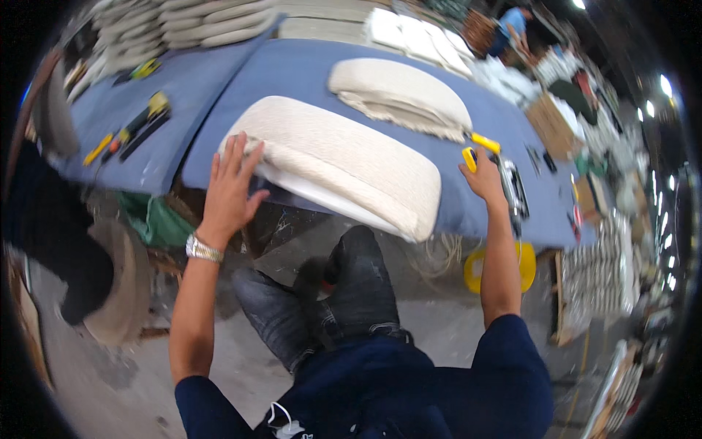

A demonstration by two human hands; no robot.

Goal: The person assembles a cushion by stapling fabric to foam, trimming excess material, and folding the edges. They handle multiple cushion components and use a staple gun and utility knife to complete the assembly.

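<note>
A cream fabric-covered cushion (344,150) with a rounded back edge lies on the blue-covered table (292,62), its white underside showing along the near edge. My left hand (232,183) is at its left end, fingers spread, the fingertips over the fabric. To the right of the cushion, my right hand (484,178) is closed around a yellow-handled tool (469,159) whose kind I cannot make out. Just beyond that hand lies another yellow handle (486,143). A silver staple gun (514,189) rests beside my right wrist. Farther back is a second cream piece (402,95) with a ragged fabric edge.
More yellow and black hand tools (135,126) lie on the left table section. Stacked cushions (212,22) and white pieces (413,36) line the back. A yellow bucket (526,267) stands under the right edge. One person (512,29) is at the far right, another (55,227) at left.
</note>
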